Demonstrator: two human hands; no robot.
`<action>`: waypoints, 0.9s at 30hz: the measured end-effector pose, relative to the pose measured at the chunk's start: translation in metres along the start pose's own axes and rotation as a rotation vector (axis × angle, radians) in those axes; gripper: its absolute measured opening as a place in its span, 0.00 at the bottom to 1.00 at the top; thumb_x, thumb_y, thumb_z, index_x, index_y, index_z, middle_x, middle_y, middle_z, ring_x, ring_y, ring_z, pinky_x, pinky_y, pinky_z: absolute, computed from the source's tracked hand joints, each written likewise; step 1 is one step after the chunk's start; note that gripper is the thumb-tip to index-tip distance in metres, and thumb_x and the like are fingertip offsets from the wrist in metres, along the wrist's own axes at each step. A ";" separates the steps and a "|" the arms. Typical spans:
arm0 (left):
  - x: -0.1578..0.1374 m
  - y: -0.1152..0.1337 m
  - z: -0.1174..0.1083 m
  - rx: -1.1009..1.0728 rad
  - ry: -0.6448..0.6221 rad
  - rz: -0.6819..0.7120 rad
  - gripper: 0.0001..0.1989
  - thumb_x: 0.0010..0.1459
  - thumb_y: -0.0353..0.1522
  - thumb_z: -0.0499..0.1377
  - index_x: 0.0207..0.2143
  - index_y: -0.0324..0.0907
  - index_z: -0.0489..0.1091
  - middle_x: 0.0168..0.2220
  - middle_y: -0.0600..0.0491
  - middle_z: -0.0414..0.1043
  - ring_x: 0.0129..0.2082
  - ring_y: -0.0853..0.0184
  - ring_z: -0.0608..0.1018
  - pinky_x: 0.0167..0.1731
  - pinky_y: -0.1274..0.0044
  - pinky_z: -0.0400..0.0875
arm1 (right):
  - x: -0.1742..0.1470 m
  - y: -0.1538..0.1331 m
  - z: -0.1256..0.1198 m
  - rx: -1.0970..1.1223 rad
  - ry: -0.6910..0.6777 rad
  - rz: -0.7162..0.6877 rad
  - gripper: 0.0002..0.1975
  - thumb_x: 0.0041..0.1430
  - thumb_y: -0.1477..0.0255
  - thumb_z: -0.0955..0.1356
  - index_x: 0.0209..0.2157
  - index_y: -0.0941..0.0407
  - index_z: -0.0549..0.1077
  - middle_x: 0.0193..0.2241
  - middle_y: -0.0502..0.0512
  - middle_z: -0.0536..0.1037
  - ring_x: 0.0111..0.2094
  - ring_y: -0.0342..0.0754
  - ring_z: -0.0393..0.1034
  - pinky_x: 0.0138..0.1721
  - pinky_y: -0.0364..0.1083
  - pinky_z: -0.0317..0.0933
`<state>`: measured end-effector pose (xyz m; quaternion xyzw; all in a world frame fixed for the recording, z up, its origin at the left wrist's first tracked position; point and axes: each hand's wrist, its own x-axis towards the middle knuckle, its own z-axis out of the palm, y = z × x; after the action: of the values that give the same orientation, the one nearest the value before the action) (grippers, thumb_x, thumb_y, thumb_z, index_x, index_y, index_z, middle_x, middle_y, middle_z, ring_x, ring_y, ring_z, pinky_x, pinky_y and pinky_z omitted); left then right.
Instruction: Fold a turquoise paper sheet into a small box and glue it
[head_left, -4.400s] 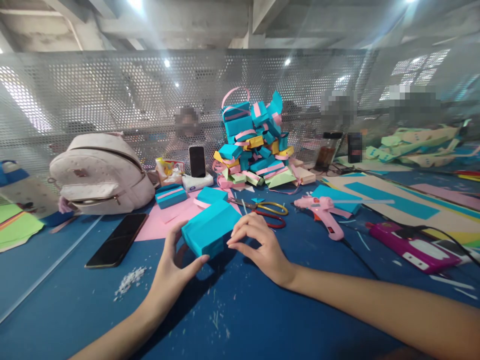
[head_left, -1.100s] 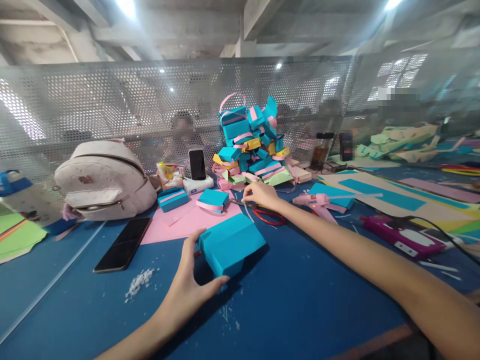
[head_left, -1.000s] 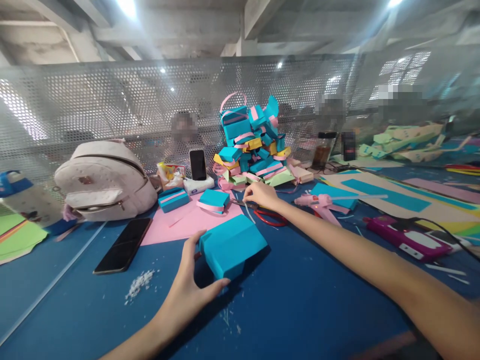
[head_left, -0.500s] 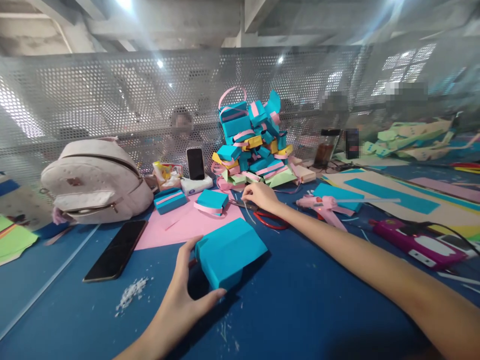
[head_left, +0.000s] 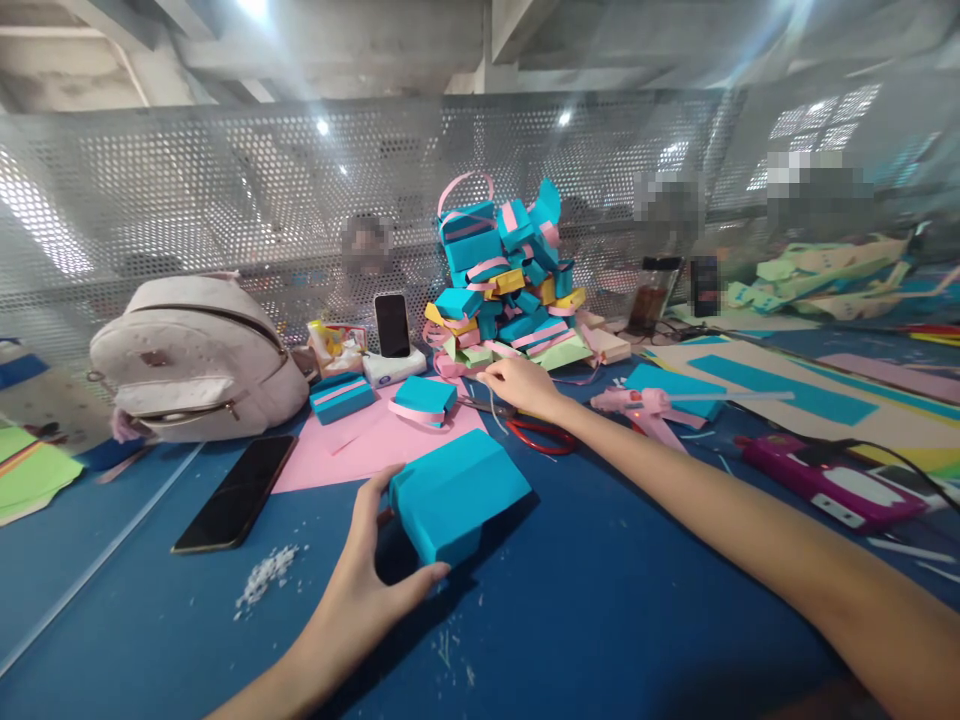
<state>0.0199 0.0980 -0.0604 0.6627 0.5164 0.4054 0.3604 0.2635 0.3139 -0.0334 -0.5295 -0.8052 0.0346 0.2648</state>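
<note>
My left hand (head_left: 382,555) grips a blue paper box (head_left: 457,490) by its left side, with the thumb at the lower front corner. The box is tilted over the blue table. My right hand (head_left: 517,387) reaches forward with its fingertips pinched together beside the red-handled scissors (head_left: 538,435). Whatever those fingertips hold is too small to make out; a thin pale strand shows just below them. Near this hand, a small blue paper bag with a pink strip (head_left: 424,400) and a blue box with a pink band (head_left: 341,398) lie by a pink sheet (head_left: 322,465).
A heap of blue, pink and yellow paper bags (head_left: 510,270) stands at the back. On the right lie a pink glue gun (head_left: 645,402) and a purple power strip (head_left: 817,480). A white backpack (head_left: 195,360) and a black phone (head_left: 236,495) are on the left.
My right hand has shifted slightly left and forward, its fingers still pinched. The blue box remains in my left hand, nearly in the same place. The view has turned a little.
</note>
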 end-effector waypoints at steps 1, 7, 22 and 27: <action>0.000 0.000 0.000 -0.003 -0.001 0.001 0.40 0.53 0.39 0.66 0.63 0.51 0.48 0.66 0.45 0.52 0.64 0.47 0.62 0.62 0.54 0.58 | 0.001 0.001 0.000 0.003 0.002 0.006 0.19 0.64 0.65 0.64 0.21 0.56 0.71 0.28 0.57 0.78 0.31 0.51 0.72 0.27 0.44 0.53; 0.002 -0.004 0.000 -0.014 0.014 -0.011 0.42 0.52 0.40 0.67 0.63 0.52 0.49 0.66 0.44 0.52 0.63 0.46 0.63 0.61 0.53 0.59 | 0.007 0.012 0.005 0.088 -0.034 -0.005 0.06 0.60 0.73 0.67 0.32 0.54 0.76 0.35 0.53 0.81 0.33 0.48 0.74 0.28 0.43 0.57; 0.000 -0.003 0.000 -0.040 0.006 -0.039 0.42 0.51 0.41 0.67 0.64 0.52 0.48 0.66 0.44 0.52 0.62 0.47 0.64 0.60 0.54 0.63 | 0.010 0.017 0.008 0.245 -0.014 -0.109 0.07 0.52 0.81 0.71 0.26 0.56 0.80 0.28 0.54 0.82 0.34 0.51 0.77 0.38 0.46 0.66; 0.001 -0.004 0.000 -0.026 0.014 -0.035 0.43 0.51 0.41 0.67 0.64 0.51 0.49 0.66 0.44 0.52 0.63 0.47 0.63 0.61 0.55 0.60 | 0.007 0.013 0.004 0.254 -0.011 -0.119 0.07 0.55 0.73 0.72 0.23 0.57 0.76 0.23 0.52 0.79 0.29 0.48 0.74 0.34 0.45 0.62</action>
<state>0.0188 0.0998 -0.0641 0.6459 0.5249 0.4105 0.3724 0.2700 0.3264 -0.0386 -0.4427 -0.8258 0.1236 0.3269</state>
